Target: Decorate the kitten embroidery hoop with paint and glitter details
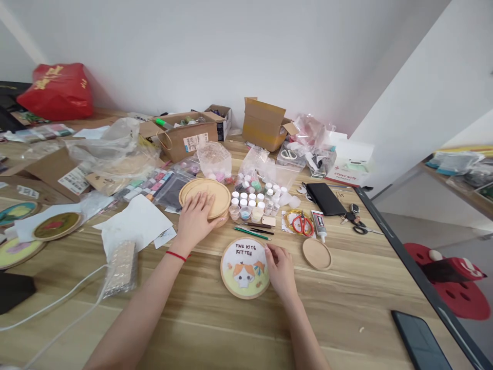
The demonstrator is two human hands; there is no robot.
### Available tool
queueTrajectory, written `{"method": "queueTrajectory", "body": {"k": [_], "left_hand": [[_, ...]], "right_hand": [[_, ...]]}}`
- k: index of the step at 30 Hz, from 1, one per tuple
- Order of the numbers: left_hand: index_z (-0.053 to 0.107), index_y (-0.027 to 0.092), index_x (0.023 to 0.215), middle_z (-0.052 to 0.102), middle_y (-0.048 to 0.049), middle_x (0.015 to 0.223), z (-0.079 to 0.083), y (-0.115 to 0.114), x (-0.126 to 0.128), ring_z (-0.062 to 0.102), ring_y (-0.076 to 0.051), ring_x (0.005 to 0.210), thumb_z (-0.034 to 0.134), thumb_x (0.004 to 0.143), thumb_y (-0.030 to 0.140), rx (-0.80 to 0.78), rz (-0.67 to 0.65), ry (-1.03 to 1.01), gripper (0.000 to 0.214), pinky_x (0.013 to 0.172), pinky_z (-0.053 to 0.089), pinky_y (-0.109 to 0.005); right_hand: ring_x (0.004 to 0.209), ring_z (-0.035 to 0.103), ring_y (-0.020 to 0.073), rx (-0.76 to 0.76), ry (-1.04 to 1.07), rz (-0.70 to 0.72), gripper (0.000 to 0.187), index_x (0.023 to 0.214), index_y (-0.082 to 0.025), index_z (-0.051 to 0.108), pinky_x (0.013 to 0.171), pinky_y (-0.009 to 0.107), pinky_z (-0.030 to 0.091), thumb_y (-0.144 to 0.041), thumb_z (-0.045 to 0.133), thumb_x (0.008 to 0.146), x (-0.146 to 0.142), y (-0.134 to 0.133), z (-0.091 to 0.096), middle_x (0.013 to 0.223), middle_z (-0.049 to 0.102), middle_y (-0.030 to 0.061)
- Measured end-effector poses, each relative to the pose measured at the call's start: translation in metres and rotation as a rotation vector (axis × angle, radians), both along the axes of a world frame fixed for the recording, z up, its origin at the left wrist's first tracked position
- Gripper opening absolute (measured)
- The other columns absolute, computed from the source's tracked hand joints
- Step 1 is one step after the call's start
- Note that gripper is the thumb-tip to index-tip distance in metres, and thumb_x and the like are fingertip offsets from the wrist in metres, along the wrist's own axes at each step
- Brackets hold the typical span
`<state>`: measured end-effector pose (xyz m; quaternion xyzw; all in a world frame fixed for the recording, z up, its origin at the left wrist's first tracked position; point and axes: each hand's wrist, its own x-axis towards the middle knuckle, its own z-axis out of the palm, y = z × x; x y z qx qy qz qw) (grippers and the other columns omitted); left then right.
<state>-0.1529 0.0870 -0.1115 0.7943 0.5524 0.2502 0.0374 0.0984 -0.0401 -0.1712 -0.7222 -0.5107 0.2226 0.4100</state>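
My left hand (194, 223), with a red string on its wrist, lies spread on a round wooden disc (204, 198), which has a raised rim. My right hand (280, 270) rests at the right rim of a wooden embroidery hoop (245, 268), whose stitched cloth shows a cat and the words "THE KIT'S KITTEN". A smaller plain wooden disc (317, 254) lies to its right. Several white-capped paint pots (246, 203) stand beyond the hoop, and thin brushes (252, 229) lie in front of them.
Red-handled scissors (302, 224), a glue tube (319, 225) and a black pouch (325, 199) lie right of the pots. Cardboard boxes (264, 124) and plastic bags (115, 149) crowd the back. Other hoops (57, 226) lie left. A phone (419, 341) sits near the dark table edge (423, 282).
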Motion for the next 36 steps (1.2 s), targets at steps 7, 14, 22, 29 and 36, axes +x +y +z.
{"method": "queueTrajectory", "body": {"k": [7,14,22,29,36], "left_hand": [[0.06,0.016,0.126,0.06,-0.0146,0.133,0.016,0.034,-0.052,0.05,-0.029,0.128,0.041,0.094,0.054,0.098,0.297,-0.418,0.053,0.111,0.034,-0.044],[0.056,0.001,0.115,0.044,-0.0435,0.132,0.001,0.09,-0.113,0.038,-0.058,0.127,0.082,0.051,0.059,-0.211,0.824,-0.343,0.09,0.091,0.033,-0.072],[0.061,0.014,0.085,0.069,-0.0232,0.099,0.008,0.094,-0.114,0.062,-0.042,0.105,0.072,0.071,0.046,-0.223,0.693,-0.198,0.037,0.085,0.046,-0.052],[0.055,0.008,0.11,0.057,-0.0159,0.117,0.062,0.071,-0.129,0.051,-0.036,0.115,0.046,0.092,0.044,0.117,0.774,-0.115,0.041,0.096,0.04,-0.049],[0.069,0.014,0.108,0.058,-0.0161,0.115,0.014,0.053,-0.112,0.052,-0.034,0.11,0.046,0.087,0.028,0.112,0.498,0.156,0.033,0.089,0.043,-0.042]], "right_hand": [[0.096,0.059,0.0292,-0.021,-0.002,0.016,0.043,0.101,-0.018,0.074,0.091,0.043,0.044,-0.051,0.048,0.089,0.002,0.0,0.001,0.098,0.07,0.0135],[0.097,0.058,0.0297,0.001,0.002,0.014,0.036,0.097,-0.019,0.074,0.091,0.043,0.045,-0.045,0.051,0.087,0.001,0.001,-0.002,0.097,0.07,0.0129],[0.094,0.06,0.0293,0.007,-0.012,-0.001,0.035,0.096,-0.018,0.074,0.088,0.043,0.046,-0.043,0.051,0.087,0.0,0.002,-0.005,0.095,0.069,0.0134],[0.095,0.06,0.0291,0.017,-0.02,0.002,0.031,0.096,-0.019,0.073,0.088,0.042,0.048,-0.039,0.053,0.086,0.001,0.002,-0.007,0.095,0.068,0.0126],[0.092,0.061,0.0287,0.024,-0.033,-0.001,0.03,0.095,-0.019,0.073,0.086,0.043,0.048,-0.039,0.052,0.086,0.001,0.003,-0.01,0.094,0.068,0.0121]]}}
